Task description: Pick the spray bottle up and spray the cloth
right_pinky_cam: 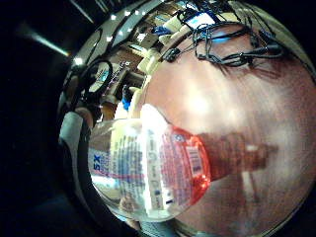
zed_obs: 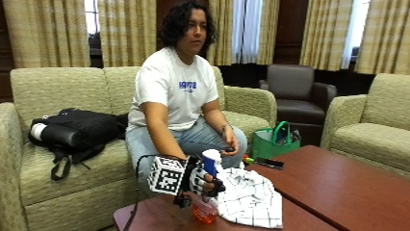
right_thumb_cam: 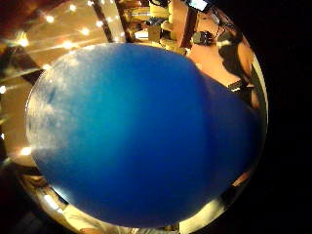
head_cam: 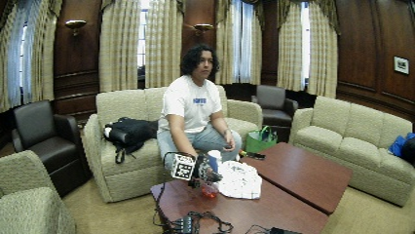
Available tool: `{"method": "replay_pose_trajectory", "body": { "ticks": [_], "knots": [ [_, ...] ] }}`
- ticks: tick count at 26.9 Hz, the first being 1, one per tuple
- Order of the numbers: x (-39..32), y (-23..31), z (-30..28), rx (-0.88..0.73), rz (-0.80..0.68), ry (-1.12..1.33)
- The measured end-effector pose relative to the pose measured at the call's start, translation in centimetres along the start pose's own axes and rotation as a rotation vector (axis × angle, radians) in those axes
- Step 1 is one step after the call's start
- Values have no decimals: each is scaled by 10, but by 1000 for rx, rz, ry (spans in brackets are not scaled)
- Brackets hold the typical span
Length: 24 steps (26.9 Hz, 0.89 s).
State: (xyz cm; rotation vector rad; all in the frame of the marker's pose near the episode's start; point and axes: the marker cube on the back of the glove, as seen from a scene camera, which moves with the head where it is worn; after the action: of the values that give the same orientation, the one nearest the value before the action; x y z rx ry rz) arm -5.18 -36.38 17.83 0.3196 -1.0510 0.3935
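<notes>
One spray bottle [zed_obs: 206, 192], upright at the near-left part of the table [zed_obs: 333, 187], clear body with red liquid pooled at the bottom and a blue-and-white head on top. Gripped around the neck by the gloved right hand [zed_obs: 204, 182], fingers curled round it; base at or just above the wood, contact not readable. In the little-finger-side palm view, label and red bottom of the bottle [right_pinky_cam: 153, 170] fill the lower middle, with bare reddish tabletop [right_pinky_cam: 237, 113] spreading beyond it. In the thumb-side palm view, almost wholly covered by the blue sprayer head [right_thumb_cam: 141, 131], close against the palm.

One cloth [zed_obs: 249, 197], white with a dark check, heaped just beside the bottle on the side away from the glove, touching or nearly so, draping toward the table's front edge. Bottle stands near the table's left edge; little wood left between it and that rim. Broad open wood on the far side of the cloth, running out toward the armchairs.

Bare left hand [zed_obs: 225, 143] resting at the person's knee, well apart from the bottle and cloth, thumb and fingers closed round a small dark object.

One small dark flat item [zed_obs: 269, 163] near the table's back edge. One green bag [zed_obs: 274, 142] on the floor behind the table. One black backpack [zed_obs: 73, 132] on the sofa [zed_obs: 38, 86] beside the person. One tangle of black cables [head_cam: 195, 223] at the table's near end in the wide view.
</notes>
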Motion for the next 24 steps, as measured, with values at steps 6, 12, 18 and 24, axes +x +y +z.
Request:
{"method": "replay_pose_trajectory", "body": {
  "ticks": [6, 12, 18, 24],
  "knots": [
    [-7, -3, -8, 67, 47, -24],
    [-57, -6, -34, -7, -58, 52],
    [-130, -10, -67, -111, -113, 163],
    [-182, -16, -75, -317, -91, 323]
  ]
}}
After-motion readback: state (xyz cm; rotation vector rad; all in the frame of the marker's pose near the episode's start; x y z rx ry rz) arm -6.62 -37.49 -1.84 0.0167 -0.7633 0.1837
